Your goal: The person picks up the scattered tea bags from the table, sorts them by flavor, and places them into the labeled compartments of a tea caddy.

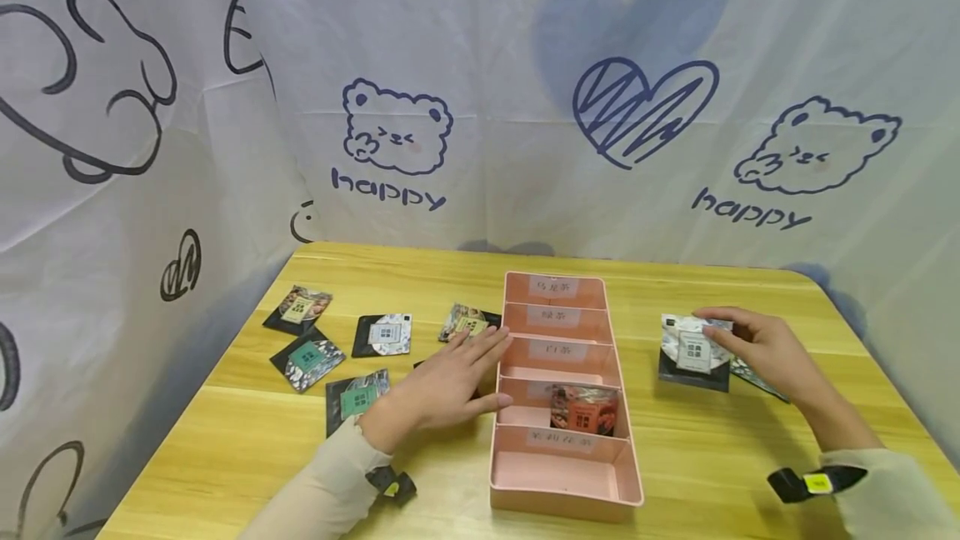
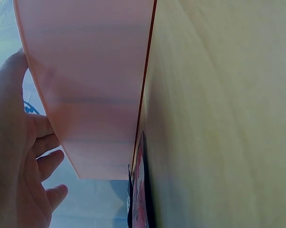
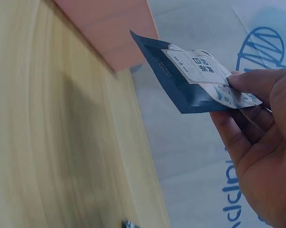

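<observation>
My right hand (image 1: pixel 776 361) pinches a tea sachet (image 1: pixel 693 354) by its edge, thumb on top and fingers beneath. The sachet has a black lower band and a white label, and the right wrist view shows it (image 3: pixel 181 85) held above the wooden table. A long pink box (image 1: pixel 570 508) with labelled compartments stands in the middle. My left hand (image 1: pixel 453 377) rests at its left rim with fingers extended; in the left wrist view the fingertips touch the box wall (image 2: pixel 86 76). A red-labelled sachet (image 1: pixel 585 411) lies in the second compartment from the front.
Several sachets lie left of the box, among them a white-labelled one (image 1: pixel 382 334), a yellow-labelled one (image 1: pixel 297 309) and a green-labelled one (image 1: pixel 307 358). Another sachet (image 1: pixel 468 323) lies close to the box's left side. Partly under the right hand, a sachet (image 1: pixel 757 379) lies on the table.
</observation>
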A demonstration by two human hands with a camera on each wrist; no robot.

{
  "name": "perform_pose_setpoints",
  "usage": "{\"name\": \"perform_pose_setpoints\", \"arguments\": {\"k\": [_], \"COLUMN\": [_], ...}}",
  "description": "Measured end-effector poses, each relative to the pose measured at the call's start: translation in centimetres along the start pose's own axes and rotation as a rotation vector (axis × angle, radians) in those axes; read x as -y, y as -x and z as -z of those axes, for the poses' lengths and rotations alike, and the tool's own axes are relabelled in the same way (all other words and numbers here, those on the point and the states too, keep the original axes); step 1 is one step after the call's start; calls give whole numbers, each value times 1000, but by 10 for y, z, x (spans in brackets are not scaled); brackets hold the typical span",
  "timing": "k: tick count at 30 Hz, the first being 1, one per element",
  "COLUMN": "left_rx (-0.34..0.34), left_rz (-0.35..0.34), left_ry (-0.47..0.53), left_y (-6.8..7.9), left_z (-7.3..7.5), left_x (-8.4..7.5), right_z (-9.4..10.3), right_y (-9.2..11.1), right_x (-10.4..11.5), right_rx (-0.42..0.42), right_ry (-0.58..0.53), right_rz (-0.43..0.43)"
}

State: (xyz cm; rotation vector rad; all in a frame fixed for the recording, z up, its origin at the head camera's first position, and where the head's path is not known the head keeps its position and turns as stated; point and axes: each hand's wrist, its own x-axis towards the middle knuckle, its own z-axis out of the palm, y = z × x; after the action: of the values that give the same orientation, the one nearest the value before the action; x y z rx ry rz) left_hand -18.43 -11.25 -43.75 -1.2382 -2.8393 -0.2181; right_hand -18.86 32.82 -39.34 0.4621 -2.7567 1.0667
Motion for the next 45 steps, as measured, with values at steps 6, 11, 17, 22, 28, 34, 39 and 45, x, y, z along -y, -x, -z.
{"name": "perform_pose_setpoints", "arguments": {"k": [6,11,17,22,28,34,39,45], "left_rx": [4,4,-3,-2,-9,-8,-11,-11], "left_rz": [2,8,2,3,-2,-6,-9,-2], "left_ry": [-5,-12,-25,-31,-36,-35,-35,-31], "left_y": [1,1,1,1,1,0,-1,0], "left_z": [-1,0,0,0,0,0,-1,-2], "left_x": [0,1,1,1,2,1,0,1], "right_z": [-5,-11,-20,-30,-45,-57,-67,-79], "right_y": [-4,-10,-17,-24,-32,-37,-39,-42], "right_x": [15,27,40,50,58,60,62,69], "right_rx": [-23,-48,-58,-49,-36,-55,-37,-10], "right_ry": [-5,-23,-60,-105,-161,-218,-268,-312], "right_rz": [16,20,9,26,29,25,12,17]}}
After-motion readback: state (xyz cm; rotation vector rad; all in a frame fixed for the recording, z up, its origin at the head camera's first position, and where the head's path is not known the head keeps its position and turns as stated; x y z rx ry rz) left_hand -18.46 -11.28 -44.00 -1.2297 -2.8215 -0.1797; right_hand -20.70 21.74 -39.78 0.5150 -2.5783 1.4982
